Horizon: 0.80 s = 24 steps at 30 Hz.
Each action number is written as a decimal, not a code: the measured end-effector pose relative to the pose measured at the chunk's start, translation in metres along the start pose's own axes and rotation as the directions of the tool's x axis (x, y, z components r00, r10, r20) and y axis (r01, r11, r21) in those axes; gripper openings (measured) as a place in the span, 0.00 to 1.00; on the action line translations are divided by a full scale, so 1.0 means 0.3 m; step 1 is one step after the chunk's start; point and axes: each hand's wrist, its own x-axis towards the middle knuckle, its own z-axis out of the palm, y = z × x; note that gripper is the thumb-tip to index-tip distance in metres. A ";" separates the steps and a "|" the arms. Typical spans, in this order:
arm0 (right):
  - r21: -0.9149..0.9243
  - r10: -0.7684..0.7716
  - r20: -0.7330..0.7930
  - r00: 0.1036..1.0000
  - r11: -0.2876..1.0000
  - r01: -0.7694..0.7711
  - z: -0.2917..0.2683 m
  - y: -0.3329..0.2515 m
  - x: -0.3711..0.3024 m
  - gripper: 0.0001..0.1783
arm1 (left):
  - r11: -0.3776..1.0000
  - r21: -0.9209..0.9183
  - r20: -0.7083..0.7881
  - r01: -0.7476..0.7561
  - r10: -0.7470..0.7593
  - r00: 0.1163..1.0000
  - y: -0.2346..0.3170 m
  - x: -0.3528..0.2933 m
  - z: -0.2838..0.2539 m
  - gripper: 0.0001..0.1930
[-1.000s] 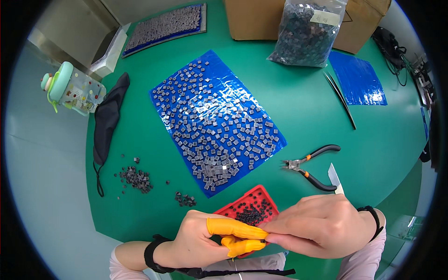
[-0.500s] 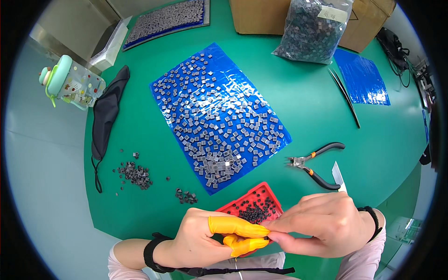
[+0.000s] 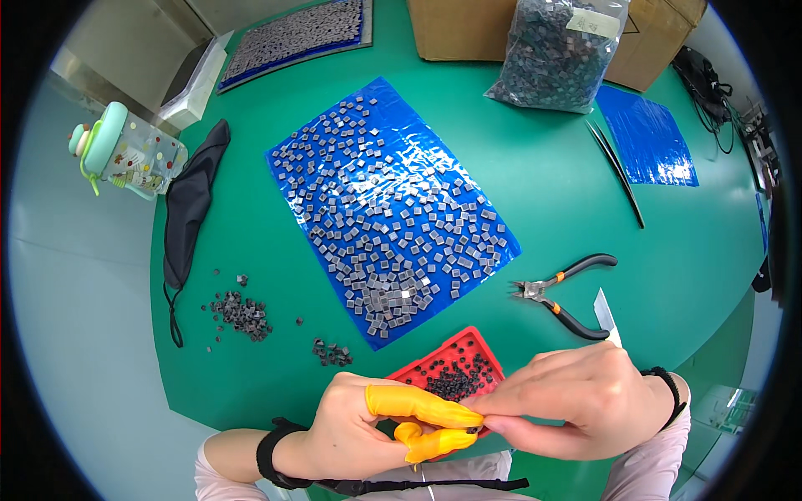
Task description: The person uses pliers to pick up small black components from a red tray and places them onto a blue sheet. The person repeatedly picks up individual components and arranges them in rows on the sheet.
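Note:
Over the near edge of a red tray (image 3: 433, 350), my two hands meet fingertip to fingertip. My left hand (image 3: 355, 426) wears yellow finger cots on thumb and forefinger and pinches a tiny dark piece (image 3: 473, 430) between them. Thumb and forefinger of my right hand (image 3: 576, 399) are closed together against the left fingertips; anything between them is hidden. Small black parts (image 3: 454, 382) lie heaped in the tray, with others scattered around its floor. The hands cover the tray's near part.
Beyond the tray, blue film (image 3: 401, 104) carries many small grey squares. Dark bits form a pile (image 3: 242, 315) and a smaller one (image 3: 332, 352) at left. Cutting pliers (image 3: 576, 271), a white blade (image 3: 605, 311) and tweezers (image 3: 616, 171) lie right. A filled bag (image 3: 555, 63) stands behind.
The yellow-covered fingertips have shifted slightly, and more of the dark piece between them shows. The right hand keeps its pinch beside them.

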 end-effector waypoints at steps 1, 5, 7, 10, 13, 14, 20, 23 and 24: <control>0.000 -0.004 -0.016 1.000 1.000 0.004 0.003 0.001 -0.002 0.10 | 1.000 -0.029 -0.001 0.005 -0.005 1.000 0.001 0.000 0.000 0.13; -0.094 -0.010 -0.027 1.000 0.996 0.008 -0.006 -0.001 0.001 0.10 | 0.993 -0.117 -0.062 0.034 -0.041 0.997 0.018 0.003 0.015 0.12; -0.190 -0.038 -0.033 0.999 0.981 0.031 -0.016 0.003 -0.001 0.10 | 0.991 -0.129 -0.095 0.035 -0.047 0.994 0.022 0.004 0.020 0.12; -0.257 -0.117 -0.072 0.991 0.962 0.095 -0.020 0.001 0.002 0.11 | 0.992 -0.125 -0.100 0.015 -0.027 0.995 0.020 0.006 0.020 0.12; -0.314 -0.251 -0.073 0.965 0.924 0.217 -0.021 -0.007 0.003 0.12 | 0.989 -0.149 -0.107 0.023 -0.039 0.993 0.021 0.001 0.018 0.13; -0.341 -0.296 -0.065 0.953 0.904 0.258 -0.023 -0.011 -0.001 0.13 | 0.985 -0.166 -0.103 0.035 -0.053 0.993 0.022 -0.001 0.019 0.13; -0.402 -0.428 -0.029 0.903 0.832 0.381 -0.009 -0.001 0.001 0.11 | 0.996 -0.094 -0.048 0.005 -0.009 0.999 0.000 -0.008 0.008 0.12; -0.430 -0.454 -0.013 0.891 0.807 0.405 -0.007 0.000 0.003 0.09 | 0.996 -0.089 -0.056 -0.031 0.026 0.998 -0.006 -0.011 0.012 0.12; -0.438 -0.465 -0.007 0.885 0.797 0.415 -0.007 0.001 0.004 0.09 | 0.996 -0.080 -0.059 -0.038 0.033 0.998 -0.006 -0.012 0.013 0.12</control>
